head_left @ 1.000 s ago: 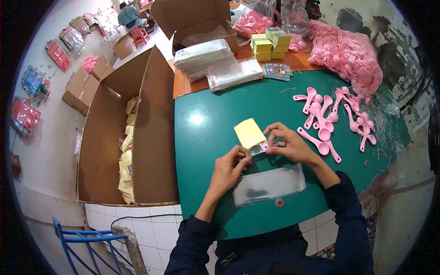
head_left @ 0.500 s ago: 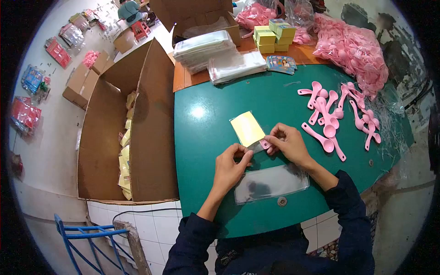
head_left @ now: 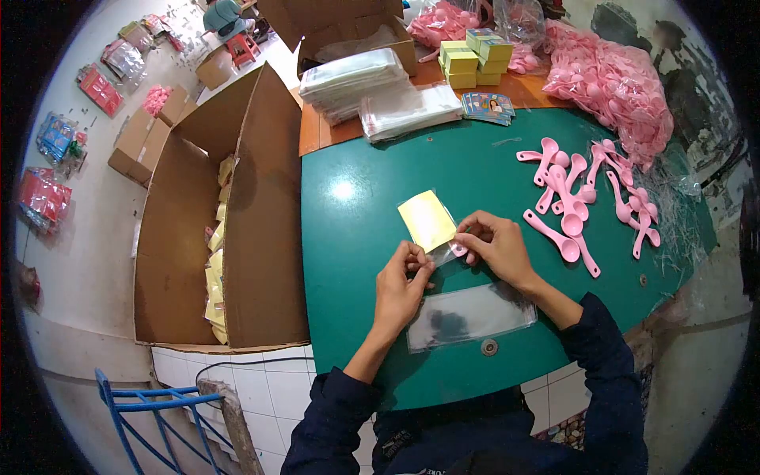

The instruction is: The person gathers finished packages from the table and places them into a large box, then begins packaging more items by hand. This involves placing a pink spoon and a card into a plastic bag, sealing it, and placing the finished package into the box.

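A yellow card [head_left: 427,222] lies in a clear plastic bag [head_left: 443,257] on the green table. My left hand [head_left: 404,283] pinches the bag's near left edge between thumb and fingers. At the card's lower right corner, my right hand [head_left: 497,249] is closed on the bag's other side. The end of a pink spoon [head_left: 458,250] peeks out by the right fingertips; the rest of it is hidden. Just below the hands, several flat clear bags [head_left: 475,317] are stacked on the table.
Loose pink spoons [head_left: 566,202] lie to the right, below a large bag of spoons [head_left: 606,87]. At the back are card stacks [head_left: 475,59], fanned cards [head_left: 488,108] and plastic bag piles [head_left: 356,83]. A tall cardboard box [head_left: 265,214] holding yellow-card packs stands left. Another person [head_left: 224,20] sits far back.
Both hands have stayed at the bag, with small finger shifts. My right fingertips sit slightly higher, by the card's corner, and less of the pink spoon end shows. The view has shifted a little.
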A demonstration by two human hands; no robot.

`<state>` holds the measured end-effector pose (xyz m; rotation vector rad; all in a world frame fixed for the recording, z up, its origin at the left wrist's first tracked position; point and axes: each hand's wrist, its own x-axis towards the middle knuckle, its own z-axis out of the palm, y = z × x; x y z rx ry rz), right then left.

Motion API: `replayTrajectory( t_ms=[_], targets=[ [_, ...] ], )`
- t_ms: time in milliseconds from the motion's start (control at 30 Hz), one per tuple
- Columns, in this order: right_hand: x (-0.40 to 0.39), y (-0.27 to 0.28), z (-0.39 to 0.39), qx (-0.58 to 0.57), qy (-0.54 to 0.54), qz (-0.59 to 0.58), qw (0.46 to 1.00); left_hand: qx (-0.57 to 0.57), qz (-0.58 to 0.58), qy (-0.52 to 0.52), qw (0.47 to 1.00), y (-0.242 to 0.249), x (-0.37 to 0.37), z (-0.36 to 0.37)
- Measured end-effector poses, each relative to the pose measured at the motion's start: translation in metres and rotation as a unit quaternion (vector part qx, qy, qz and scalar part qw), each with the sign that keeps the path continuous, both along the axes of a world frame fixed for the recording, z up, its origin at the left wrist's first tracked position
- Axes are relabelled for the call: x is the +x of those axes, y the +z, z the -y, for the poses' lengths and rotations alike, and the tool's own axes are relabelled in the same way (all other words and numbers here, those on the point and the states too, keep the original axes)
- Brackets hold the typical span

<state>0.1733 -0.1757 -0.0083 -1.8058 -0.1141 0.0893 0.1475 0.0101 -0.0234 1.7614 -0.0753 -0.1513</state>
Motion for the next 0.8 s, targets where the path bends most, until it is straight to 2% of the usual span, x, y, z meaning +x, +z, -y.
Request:
replayTrajectory(
  t_ms=[233, 433, 567, 667, 767, 800],
  targets=[
    [0.002, -0.008, 0.002, 0.004, 0.008, 0.005, 1.0, -0.049, 0.011, 0.032, 0.998, 0.005, -0.005, 0.003],
    [0.002, -0.005, 0.002, 0.013, 0.015, -0.003, 1.0, 0.027, 0.053, -0.019, 0.998, 0.0, -0.003, 0.0],
    [0.003, -0.003, 0.002, 0.017, 0.016, -0.012, 1.0, 0.055, 0.057, 0.002, 0.997, 0.0, -0.004, 0.002],
    [0.004, -0.005, 0.003, 0.002, 0.033, 0.0, 0.999, 0.06, 0.059, 0.013, 0.996, -0.008, -0.004, 0.001],
    [0.006, 0.004, 0.008, -0.01, 0.048, -0.038, 0.998, 0.066, 0.058, 0.017, 0.996, -0.006, -0.003, -0.001],
    [0.009, 0.007, 0.014, -0.078, 0.034, 0.036, 0.996, 0.069, 0.063, 0.018, 0.995, -0.007, -0.001, -0.003]
  ],
)
